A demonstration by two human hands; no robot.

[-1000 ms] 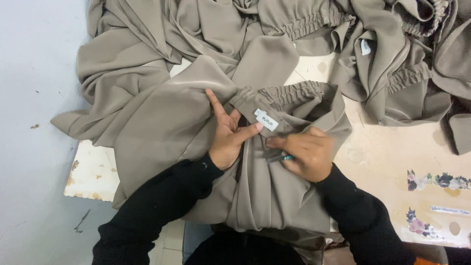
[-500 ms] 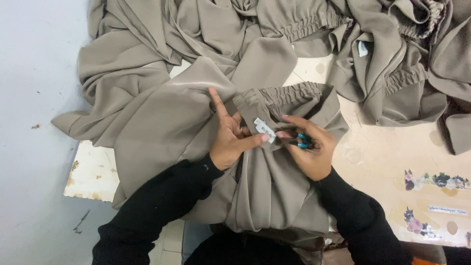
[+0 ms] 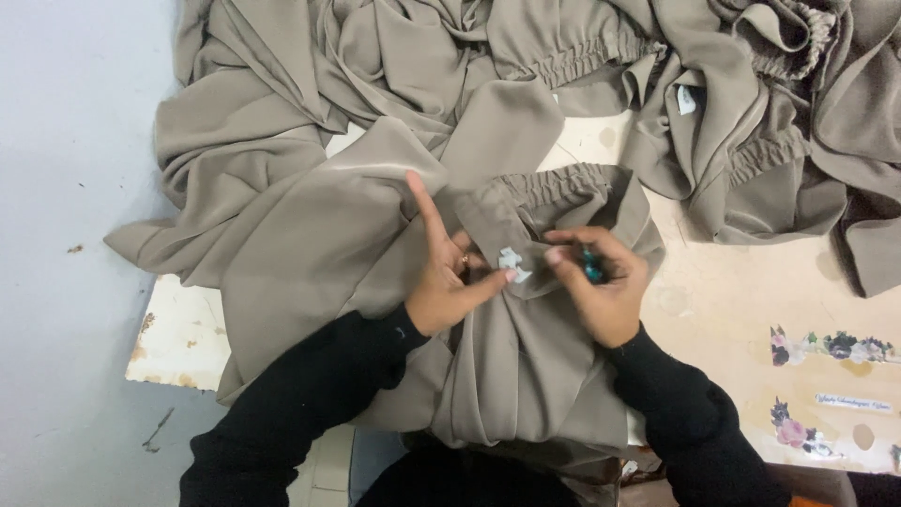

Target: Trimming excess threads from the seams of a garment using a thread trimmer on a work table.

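Taupe garment [image 3: 375,244] bunched on table, white label [image 3: 511,263] exposed.

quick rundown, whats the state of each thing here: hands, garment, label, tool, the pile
left hand: pinching the white label, index finger raised
right hand: closed around a small teal tool
white label: sticking up from the waistband, held at its edge
teal tool: mostly hidden in the fingers
taupe garment: spread flat, elastic waistband gathered
pile of taupe garments: crumpled, heaped
table: partly covered by fabric

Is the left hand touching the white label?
Touching. The head view shows the left hand with its thumb tip pressed on the white label at the garment waistband.
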